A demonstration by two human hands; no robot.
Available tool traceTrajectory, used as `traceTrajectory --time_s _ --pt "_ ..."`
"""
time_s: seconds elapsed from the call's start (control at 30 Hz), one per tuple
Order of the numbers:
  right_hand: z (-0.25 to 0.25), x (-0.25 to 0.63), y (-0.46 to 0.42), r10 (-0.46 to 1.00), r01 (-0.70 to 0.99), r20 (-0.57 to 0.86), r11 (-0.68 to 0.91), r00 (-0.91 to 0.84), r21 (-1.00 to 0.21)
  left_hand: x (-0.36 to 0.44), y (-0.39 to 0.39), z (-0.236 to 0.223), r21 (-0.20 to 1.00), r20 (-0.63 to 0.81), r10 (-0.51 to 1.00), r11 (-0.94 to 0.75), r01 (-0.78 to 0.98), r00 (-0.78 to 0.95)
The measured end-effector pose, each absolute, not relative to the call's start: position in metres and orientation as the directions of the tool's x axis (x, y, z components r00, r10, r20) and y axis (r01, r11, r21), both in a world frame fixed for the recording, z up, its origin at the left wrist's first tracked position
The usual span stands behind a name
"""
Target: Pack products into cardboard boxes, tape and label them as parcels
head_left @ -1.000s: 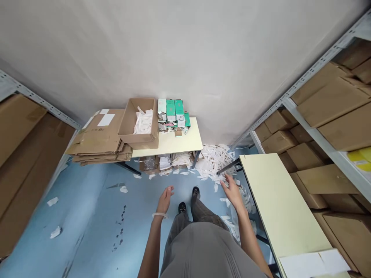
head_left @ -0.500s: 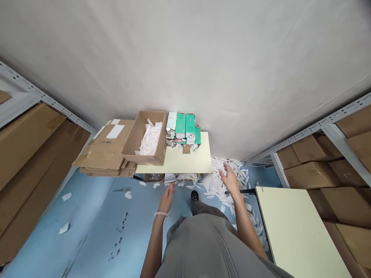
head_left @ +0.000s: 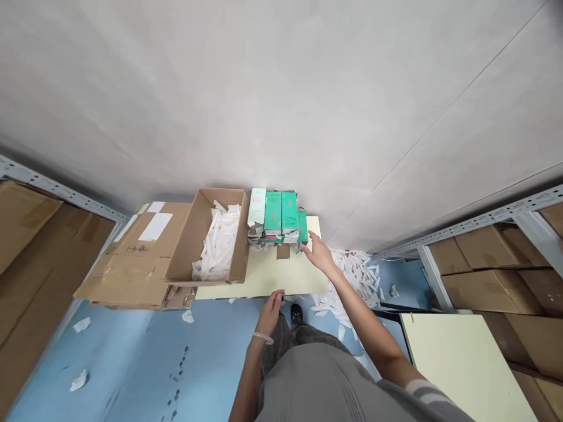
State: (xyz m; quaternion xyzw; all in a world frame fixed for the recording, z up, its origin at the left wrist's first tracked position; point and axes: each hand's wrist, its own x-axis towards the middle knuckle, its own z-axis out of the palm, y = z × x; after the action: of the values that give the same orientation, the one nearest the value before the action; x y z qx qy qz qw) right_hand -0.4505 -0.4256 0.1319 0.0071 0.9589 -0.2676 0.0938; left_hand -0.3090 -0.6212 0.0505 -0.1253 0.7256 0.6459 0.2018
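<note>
My right hand [head_left: 318, 253] reaches over the cream table [head_left: 259, 281] with its fingers apart. Its fingertips are beside the rightmost green box [head_left: 302, 225]; I cannot tell whether they touch it. More slim cartons are stacked against the wall, among them a green carton [head_left: 273, 212] and a white carton [head_left: 257, 206], with torn ends facing me. My left hand [head_left: 269, 315] is low at the table's front edge, its fingers curled together. A small dark spot shows at its fingertips, too small to name.
Left of the cartons stands an open cardboard box [head_left: 176, 258] holding white paper strips [head_left: 220, 240]. Flattened cardboard [head_left: 136, 264] is piled farther left. Paper scraps [head_left: 356, 275] cover the floor at right, near a second cream table [head_left: 461, 357]. Shelves of brown boxes [head_left: 492, 293] flank both sides.
My right hand has moved forward and left, from above the floor scraps to beside the green cartons. My left hand has come to the table's front edge. The view has shifted closer to the table.
</note>
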Motion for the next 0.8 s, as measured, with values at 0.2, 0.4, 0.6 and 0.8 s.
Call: traceTrajectory --time_s 0.2,0.4,0.6,0.8 --pt "0.118 -0.524 -0.486 0.093 0.182 -0.226 0.893 -0.970 -0.412 -0.352 -0.644 0.048 0.879 -0.474 0.144 0.141 -0.456 -0.869" --pt "0.086 -0.555 -0.519 0.296 0.350 -0.190 0.846 -0.936 -0.403 -0.382 -0.670 0.046 0.880 -0.475 0.165 0.058 -0.472 -0.864" --pt "0.080 -0.569 -0.514 0.425 0.459 -0.177 0.799 -0.888 -0.387 -0.393 -0.689 0.034 0.850 -0.518 0.254 0.048 -0.524 -0.817" --pt "0.090 -0.567 -0.512 0.466 0.503 -0.193 0.763 -0.863 -0.405 -0.407 -0.691 0.038 0.861 -0.488 0.331 0.034 -0.507 -0.807"
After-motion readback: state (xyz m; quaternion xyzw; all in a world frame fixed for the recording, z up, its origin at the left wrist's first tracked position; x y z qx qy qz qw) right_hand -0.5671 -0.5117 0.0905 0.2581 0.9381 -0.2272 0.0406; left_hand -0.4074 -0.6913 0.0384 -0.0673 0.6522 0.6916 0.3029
